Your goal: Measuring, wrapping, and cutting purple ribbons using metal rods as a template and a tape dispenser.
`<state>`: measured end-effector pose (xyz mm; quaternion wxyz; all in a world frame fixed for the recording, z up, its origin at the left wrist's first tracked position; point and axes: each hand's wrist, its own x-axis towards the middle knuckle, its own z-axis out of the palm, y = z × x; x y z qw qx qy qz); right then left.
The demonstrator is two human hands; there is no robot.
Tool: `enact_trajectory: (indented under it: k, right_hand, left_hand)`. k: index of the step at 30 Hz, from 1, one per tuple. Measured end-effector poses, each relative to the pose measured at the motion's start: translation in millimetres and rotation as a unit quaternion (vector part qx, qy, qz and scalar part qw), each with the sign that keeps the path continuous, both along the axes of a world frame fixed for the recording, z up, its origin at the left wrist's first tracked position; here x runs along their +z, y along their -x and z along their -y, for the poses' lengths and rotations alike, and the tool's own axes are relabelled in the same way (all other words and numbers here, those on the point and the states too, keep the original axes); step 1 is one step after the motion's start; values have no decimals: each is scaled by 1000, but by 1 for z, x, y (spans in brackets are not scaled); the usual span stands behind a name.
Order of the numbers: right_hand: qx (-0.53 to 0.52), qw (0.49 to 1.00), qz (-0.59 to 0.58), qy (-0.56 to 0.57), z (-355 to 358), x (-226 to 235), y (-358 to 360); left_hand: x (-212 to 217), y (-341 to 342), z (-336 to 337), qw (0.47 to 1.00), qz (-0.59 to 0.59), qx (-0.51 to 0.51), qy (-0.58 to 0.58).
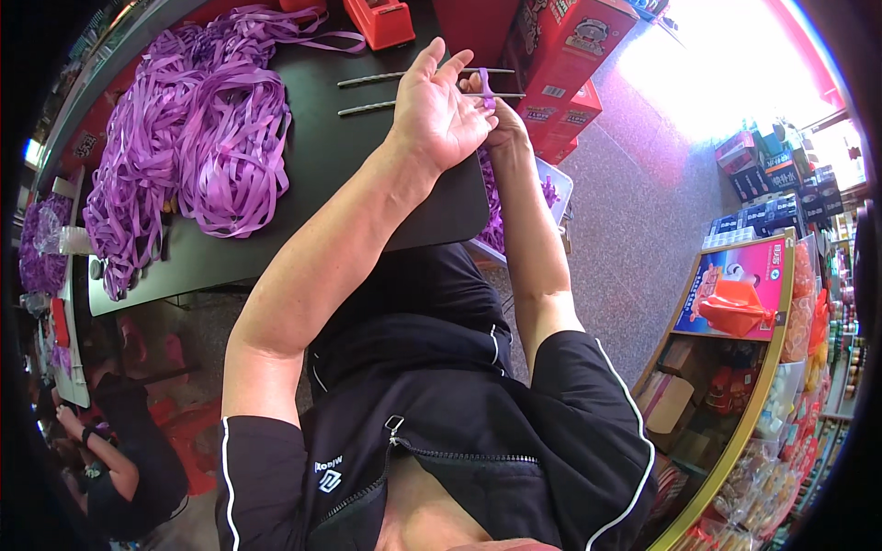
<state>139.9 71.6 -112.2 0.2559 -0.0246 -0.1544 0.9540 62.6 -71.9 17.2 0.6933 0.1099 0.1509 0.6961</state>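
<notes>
Two thin metal rods (367, 108) lie side by side above the dark table, reaching out past its right edge. A short piece of purple ribbon (487, 90) is looped across them near their right ends. My left hand (436, 115) is over the rods, palm turned up and fingers spread, with nothing seen in it. My right hand (503, 127) is just beyond it at the ribbon, its curled fingers gripping there; my left hand partly hides them. A large tangled heap of purple ribbon (230, 156) covers the table's left side.
A red tool-like object (381, 23) sits at the table's (335, 184) far edge. Red cartons (570, 55) stack beyond the rods. A pale bin (558, 188) of purple pieces stands under my right forearm. Goods shelves (726, 386) line the right; another person (129, 450) sits at lower left.
</notes>
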Motion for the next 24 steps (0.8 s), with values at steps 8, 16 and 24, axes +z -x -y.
enact_trajectory:
  k: [8,16,24]
  right_hand:
    - [30,953,209,-216,-12,21,-62]
    - [-384,536,480,-578,47,132,-60]
    - [-161,272,684,-658,57,161,-20]
  left_hand:
    - [8,-3,3,1000,17,-2,19]
    - [4,-1,4,1000,10,-5,-6]
    - [3,-3,0,999,-7,36,21]
